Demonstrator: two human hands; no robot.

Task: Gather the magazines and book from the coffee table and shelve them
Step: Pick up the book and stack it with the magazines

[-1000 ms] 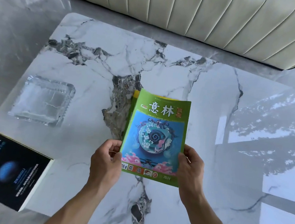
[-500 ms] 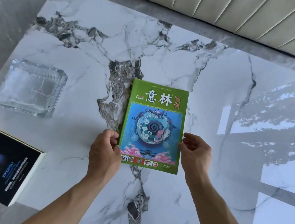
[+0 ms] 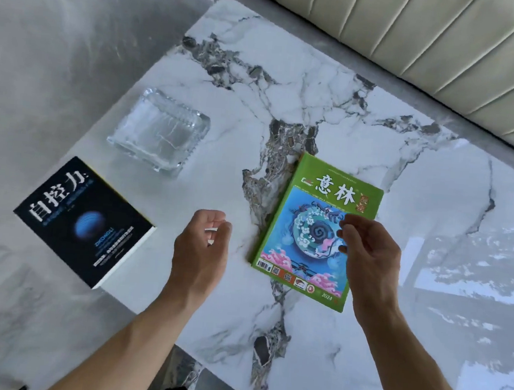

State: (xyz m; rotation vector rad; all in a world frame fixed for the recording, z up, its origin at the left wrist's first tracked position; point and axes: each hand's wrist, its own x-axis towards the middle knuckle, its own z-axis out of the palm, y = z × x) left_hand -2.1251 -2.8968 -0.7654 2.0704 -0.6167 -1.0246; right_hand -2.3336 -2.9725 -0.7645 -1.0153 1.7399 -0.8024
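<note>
A green magazine (image 3: 312, 218) with a blue cover picture lies flat on the marble coffee table (image 3: 290, 89), on top of another magazine of which only a thin edge shows. My right hand (image 3: 368, 254) hovers over its right half, fingers loosely curled, holding nothing. My left hand (image 3: 203, 246) is open above bare marble, a little left of the magazine. A black book (image 3: 82, 223) with a blue planet on its cover lies at the table's near left corner, left of my left hand.
A square clear glass ashtray (image 3: 162, 130) stands behind the black book. A cream ribbed sofa (image 3: 434, 39) runs along the table's far side. Grey glossy floor (image 3: 44, 51) lies to the left of the table.
The green magazine went from held in both hands to lying flat on the table. Both hands have let go and lifted, and the left hand has shifted left. The view turned left.
</note>
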